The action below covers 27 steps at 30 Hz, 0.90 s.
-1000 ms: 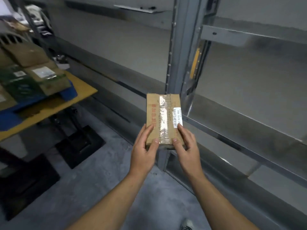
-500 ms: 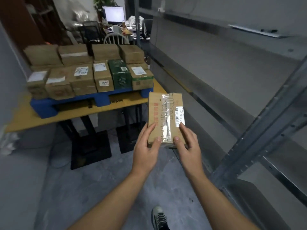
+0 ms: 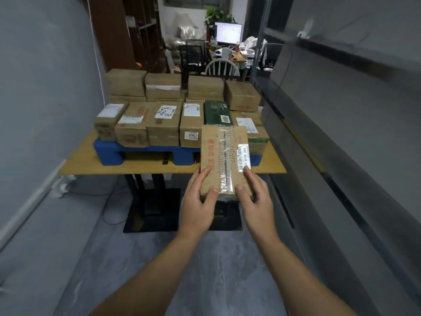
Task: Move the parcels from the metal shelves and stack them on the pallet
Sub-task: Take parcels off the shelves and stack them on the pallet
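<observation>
I hold a flat brown cardboard parcel [image 3: 224, 153] with clear tape down its middle and a white barcode label, out in front of me at chest height. My left hand [image 3: 199, 205] grips its near left corner and my right hand [image 3: 256, 200] its near right corner, thumbs on top. Straight ahead a blue pallet [image 3: 109, 151] rests on a wooden table [image 3: 86, 163]. Several brown parcels [image 3: 163, 124] and a green one [image 3: 216, 112] are stacked on the pallet in two layers. The held parcel hides the pallet's front right part.
The metal shelves [image 3: 341, 137] run along my right side. A grey wall [image 3: 45, 99] closes the left. The table's black legs and base plates [image 3: 152, 210] stand on the grey floor. Behind the pallet are chairs [image 3: 222, 67], a desk and a monitor [image 3: 228, 33].
My view has swung left from the metal shelves to face the pallet squarely, and the pallet is closer. Both hands have kept the same hold on the parcel.
</observation>
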Available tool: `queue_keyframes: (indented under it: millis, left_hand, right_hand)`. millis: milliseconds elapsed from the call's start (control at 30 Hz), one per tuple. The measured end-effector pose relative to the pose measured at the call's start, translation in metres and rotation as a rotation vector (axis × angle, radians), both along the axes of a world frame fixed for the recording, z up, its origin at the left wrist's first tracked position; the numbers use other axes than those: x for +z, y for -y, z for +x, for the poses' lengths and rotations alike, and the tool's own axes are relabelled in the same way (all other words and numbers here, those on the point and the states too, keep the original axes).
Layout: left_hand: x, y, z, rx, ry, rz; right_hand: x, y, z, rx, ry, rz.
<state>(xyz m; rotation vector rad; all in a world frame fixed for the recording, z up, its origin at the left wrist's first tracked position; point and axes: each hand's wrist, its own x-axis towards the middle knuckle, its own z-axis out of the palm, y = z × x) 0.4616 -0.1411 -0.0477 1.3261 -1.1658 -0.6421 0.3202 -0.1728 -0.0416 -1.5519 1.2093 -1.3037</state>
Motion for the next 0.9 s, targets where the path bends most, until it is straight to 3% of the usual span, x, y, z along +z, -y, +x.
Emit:
queue_keyframes:
  millis: [500, 900]
  left_hand:
    - [-0.009, 0.088, 0.163, 0.399, -0.050, 0.013]
    - [0.010, 0.172, 0.363, 0.355, -0.033, 0.032]
  right_hand:
    - [-0.005, 0.121, 0.178, 0.337, -0.051, 0.033]
    - [0.005, 0.206, 0.378, 0.347, -0.028, 0.050]
